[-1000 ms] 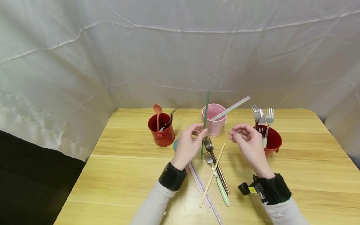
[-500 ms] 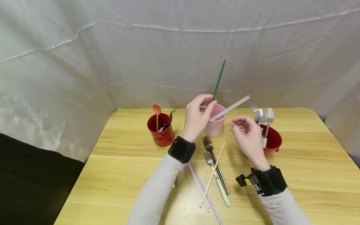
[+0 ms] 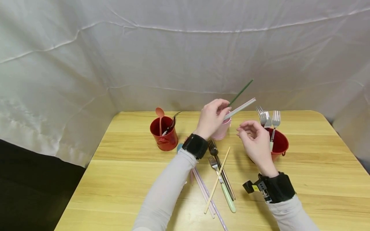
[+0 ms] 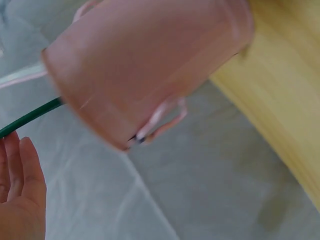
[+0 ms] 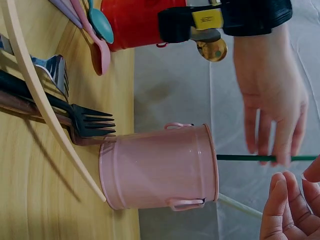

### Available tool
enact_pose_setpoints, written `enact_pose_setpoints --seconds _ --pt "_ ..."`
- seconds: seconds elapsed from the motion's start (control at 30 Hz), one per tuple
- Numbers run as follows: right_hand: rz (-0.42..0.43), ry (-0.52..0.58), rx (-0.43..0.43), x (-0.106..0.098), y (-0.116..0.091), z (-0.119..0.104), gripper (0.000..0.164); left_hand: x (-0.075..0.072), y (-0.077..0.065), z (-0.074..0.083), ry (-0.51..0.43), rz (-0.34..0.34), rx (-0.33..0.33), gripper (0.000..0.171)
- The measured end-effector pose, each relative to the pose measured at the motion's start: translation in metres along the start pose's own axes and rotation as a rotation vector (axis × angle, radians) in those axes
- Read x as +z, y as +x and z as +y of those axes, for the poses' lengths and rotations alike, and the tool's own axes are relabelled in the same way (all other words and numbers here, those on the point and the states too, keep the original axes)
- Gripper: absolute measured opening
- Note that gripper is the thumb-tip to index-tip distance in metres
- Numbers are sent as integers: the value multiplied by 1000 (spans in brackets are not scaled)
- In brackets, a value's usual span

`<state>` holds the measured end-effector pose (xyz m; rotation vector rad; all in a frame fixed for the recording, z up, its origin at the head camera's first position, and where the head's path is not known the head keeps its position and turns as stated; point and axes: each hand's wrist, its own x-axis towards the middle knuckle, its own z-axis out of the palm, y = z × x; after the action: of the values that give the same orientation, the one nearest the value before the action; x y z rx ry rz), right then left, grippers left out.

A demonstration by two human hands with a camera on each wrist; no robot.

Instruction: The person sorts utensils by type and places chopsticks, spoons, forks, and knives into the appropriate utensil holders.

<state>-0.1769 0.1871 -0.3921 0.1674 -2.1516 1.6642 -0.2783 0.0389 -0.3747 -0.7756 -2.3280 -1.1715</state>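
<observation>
My left hand (image 3: 212, 116) is at the pink bucket (image 3: 221, 132) and pinches a green chopstick (image 3: 241, 92). In the right wrist view the lower end of the green chopstick (image 5: 242, 158) passes into the mouth of the pink bucket (image 5: 157, 170). A pair of pale chopsticks (image 3: 241, 108) leans out of the same bucket to the right. My right hand (image 3: 255, 142) hovers in front of the right red bucket (image 3: 281, 144), fingers loosely curled around nothing. Several forks (image 3: 276, 118) stand in that red bucket.
A left red bucket (image 3: 164, 141) holds an orange spoon (image 3: 160, 113) and other cutlery. On the wooden table (image 3: 115, 189) lie a yellowish chopstick (image 3: 216, 181), a green-handled fork (image 3: 228, 197), dark forks (image 3: 213, 149), lilac chopsticks (image 3: 206, 195) and a blue spoon (image 3: 179, 147), partly hidden.
My left hand has lifted the green chopstick, carried it right to the pink bucket and lowered its end inside. It now tilts right. My right hand has barely moved.
</observation>
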Motion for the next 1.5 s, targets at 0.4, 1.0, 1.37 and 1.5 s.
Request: enact_pose_setpoints --seconds 0.4,1.0,1.37,1.5 --pt "-27 8 18 -1 -3 3 19 8 -13 -15 190 -117 -43 16" --pt "-135 -93 43 -11 -19 14 17 -24 -84 -4 267 -170 -102 14" --pt "-269 -179 11 -19 -23 23 18 -24 -133 25 316 -329 -215 10" --pt "-285 -200 19 -22 -25 25 18 -21 -145 26 299 -380 -262 11"
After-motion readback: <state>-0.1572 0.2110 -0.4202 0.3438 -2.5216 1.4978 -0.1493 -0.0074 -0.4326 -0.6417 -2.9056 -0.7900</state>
